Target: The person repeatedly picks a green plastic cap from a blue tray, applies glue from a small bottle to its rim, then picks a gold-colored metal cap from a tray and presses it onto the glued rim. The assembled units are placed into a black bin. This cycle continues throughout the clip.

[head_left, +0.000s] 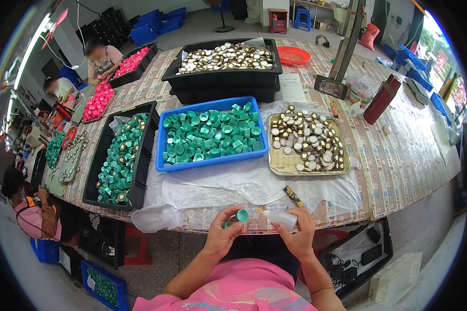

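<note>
We work at the near edge of a large table [404,176] covered in patterned sheeting. A blue tray [211,163] of green fluted cups stands ahead of our hands; to its right sits a shallow yellowish tray [285,167] bearing small round pieces. Our left forearm [194,273] rises from the lower edge and angles inward to the right; our right forearm [318,274] angles inward to the left. Both hands are raised at the table's front edge, facing each other and set apart.

Our right hand [298,231] wraps a white squeeze bottle [283,220], fingers closed around the body, thumb along the near side. The bottle lies nearly level, its nozzle [259,211] directed left. Our left hand [223,230] holds a green fluted cup [242,215] in a narrow grip between thumb and fingertips. This cup is just beside the nozzle, with a gap between them, its open mouth visible to us. A second green cup [227,224] is partly hidden within the same hand.
</note>
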